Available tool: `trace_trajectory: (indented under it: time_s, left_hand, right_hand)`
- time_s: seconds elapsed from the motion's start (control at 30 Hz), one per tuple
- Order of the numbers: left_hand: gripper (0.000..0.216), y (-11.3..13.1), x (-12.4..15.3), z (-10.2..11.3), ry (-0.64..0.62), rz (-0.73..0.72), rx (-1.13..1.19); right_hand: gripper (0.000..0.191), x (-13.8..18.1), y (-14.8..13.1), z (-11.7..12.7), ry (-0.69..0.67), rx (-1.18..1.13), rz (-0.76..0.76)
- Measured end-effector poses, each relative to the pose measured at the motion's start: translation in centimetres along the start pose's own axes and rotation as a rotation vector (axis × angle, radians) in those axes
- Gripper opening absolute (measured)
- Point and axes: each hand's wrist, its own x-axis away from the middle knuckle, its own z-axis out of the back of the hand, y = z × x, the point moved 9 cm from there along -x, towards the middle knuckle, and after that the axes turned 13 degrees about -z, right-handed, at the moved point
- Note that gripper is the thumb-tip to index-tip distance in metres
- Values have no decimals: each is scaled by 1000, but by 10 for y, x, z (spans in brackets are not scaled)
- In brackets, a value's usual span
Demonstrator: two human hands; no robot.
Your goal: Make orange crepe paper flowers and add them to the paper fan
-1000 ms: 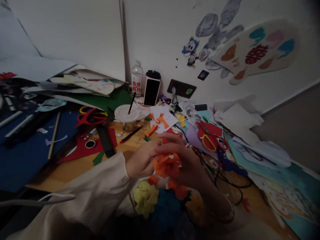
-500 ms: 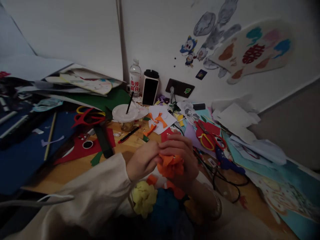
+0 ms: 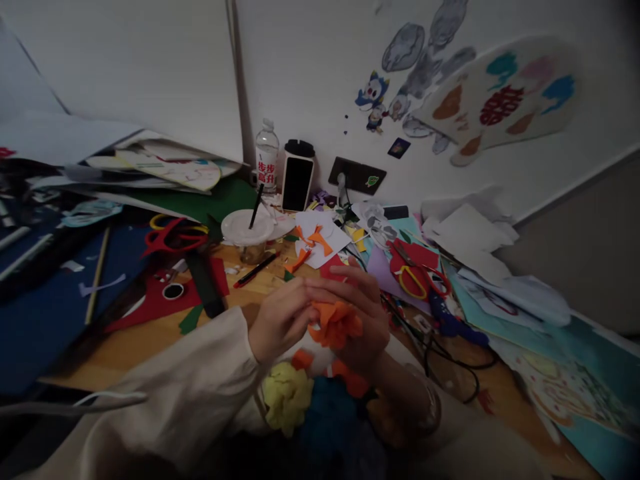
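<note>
An orange paper flower (image 3: 337,325) is held between my two hands above the front of the table. My left hand (image 3: 283,320) pinches at the flower's left edge, fingers closed together. My right hand (image 3: 367,320) curls around its right side and back, with the fingertips meeting those of the left hand. Just below sit a yellow paper flower (image 3: 287,399) and a dark blue one (image 3: 327,413), in shadow near my body. Orange paper pieces (image 3: 350,378) lie between them and my hands.
Scissors with red and yellow handles (image 3: 415,277) lie on the right, another red-handled pair (image 3: 175,237) on the left. A lidded cup with a straw (image 3: 247,230), a bottle (image 3: 267,160) and a phone (image 3: 297,183) stand at the back. Cables (image 3: 450,360) and paper scraps (image 3: 320,233) are scattered about.
Both hands and the orange flower have shifted slightly, and the flower has turned a little, showing more of its petals. The grip of both hands stays the same.
</note>
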Motion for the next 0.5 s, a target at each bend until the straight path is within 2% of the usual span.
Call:
trace_trajectory:
  time_s: [0.07, 0.13, 0.2, 0.3, 0.4, 0.5]
  left_hand:
    - [16, 6, -5, 3, 3, -24, -68]
    - [26, 7, -7, 6, 13, -14, -127]
    - [34, 6, -8, 5, 15, 2, -136]
    - [31, 5, -7, 5, 30, -14, -92]
    - [23, 2, -5, 6, 56, -8, -43]
    - [19, -3, -3, 7, 77, 20, 9]
  right_hand:
    - [25, -5, -1, 7, 3, 13, -25]
    - [19, -13, 1, 20, 23, -21, -105]
    - [18, -19, 6, 41, 112, -139, -227]
    - [18, -23, 10, 70, 209, -332, -354]
    - [18, -27, 8, 75, 61, -429, -444]
    - [12, -25, 9, 57, -227, -491, -526]
